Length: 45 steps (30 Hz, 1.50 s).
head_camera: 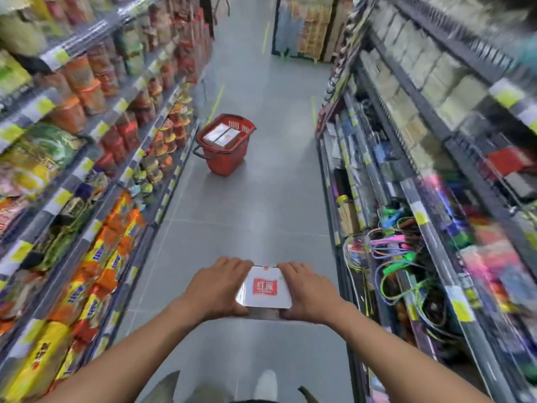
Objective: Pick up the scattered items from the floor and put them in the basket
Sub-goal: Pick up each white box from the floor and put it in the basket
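I hold a white box (pixel 265 289) with a red square label in front of me, above the aisle floor. My left hand (pixel 216 289) grips its left side and my right hand (pixel 309 295) grips its right side. A red shopping basket (pixel 225 161) stands on the floor further up the aisle, close to the left shelves. Two similar white boxes (pixel 221 134) lie inside it.
Shelves of snack packets and noodle cups (pixel 96 158) line the left side. Shelves with stationery and coloured cords (pixel 406 242) line the right. Grey tiled floor (pixel 255 210) runs between them. My white shoe (pixel 266 383) shows at the bottom.
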{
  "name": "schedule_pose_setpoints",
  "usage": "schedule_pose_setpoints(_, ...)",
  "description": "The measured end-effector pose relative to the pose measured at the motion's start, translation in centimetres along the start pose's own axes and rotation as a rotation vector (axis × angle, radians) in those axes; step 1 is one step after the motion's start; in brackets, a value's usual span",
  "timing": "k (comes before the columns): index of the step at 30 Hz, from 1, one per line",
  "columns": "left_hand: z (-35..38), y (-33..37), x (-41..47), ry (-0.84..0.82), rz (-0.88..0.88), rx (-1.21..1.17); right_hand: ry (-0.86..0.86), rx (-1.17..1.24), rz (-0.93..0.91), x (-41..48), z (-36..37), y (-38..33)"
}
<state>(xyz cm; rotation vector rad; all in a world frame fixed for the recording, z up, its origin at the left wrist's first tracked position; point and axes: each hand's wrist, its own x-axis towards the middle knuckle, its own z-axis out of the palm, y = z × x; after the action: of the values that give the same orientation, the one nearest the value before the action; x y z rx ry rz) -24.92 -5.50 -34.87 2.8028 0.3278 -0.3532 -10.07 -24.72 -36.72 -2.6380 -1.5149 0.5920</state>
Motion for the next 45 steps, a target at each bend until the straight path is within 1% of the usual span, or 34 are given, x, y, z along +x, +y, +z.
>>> schedule_pose_setpoints(3, 0.0, 2.2, 4.2, -0.015, 0.012, 0.007, -0.006, 0.003, 0.028, 0.8, -0.6, 4.3)
schedule_pose_setpoints(7, -0.2, 3.4, 8.3, -0.022, 0.023, 0.021, -0.016, 0.003, 0.043, 2.4, -1.1, 7.8)
schedule_pose_setpoints(10, -0.7, 2.5, 11.5, -0.042, 0.036, 0.029, -0.015, 0.019, 0.053, 4.8, -1.7, 9.4)
schedule_pose_setpoints(14, -1.7, 0.1, 15.9, -0.029, 0.064, 0.039, -0.013, 0.044, 0.062, 9.1, -2.8, 10.7)
schedule_pose_setpoints(20, -4.4, -6.7, 22.5, 0.006, 0.046, 0.009, -0.017, 0.047, 0.048, 19.0, -5.9, 10.9)
schedule_pose_setpoints(26, -9.6, -14.7, 29.2, 0.026, 0.044, 0.016, -0.002, 0.068, 0.063, 29.4, -10.1, 9.5)
schedule_pose_setpoints(32, -12.7, -20.6, 34.5, 0.020, 0.056, 0.026, 0.013, 0.086, 0.063, 37.1, -12.5, 9.0)
schedule_pose_setpoints(35, -14.2, -22.9, 37.3, 0.034, 0.048, 0.017, 0.013, 0.081, 0.051, 41.0, -14.1, 9.4)
schedule_pose_setpoints(39, -15.6, -26.0, 42.1, 0.009, 0.031, 0.019, 0.002, 0.088, 0.041, 46.9, -15.6, 10.8)
schedule_pose_setpoints(45, -18.4, -30.4, 50.9, -0.012, 0.006, 0.028, -0.010, 0.102, 0.001, 56.9, -18.1, 14.3)
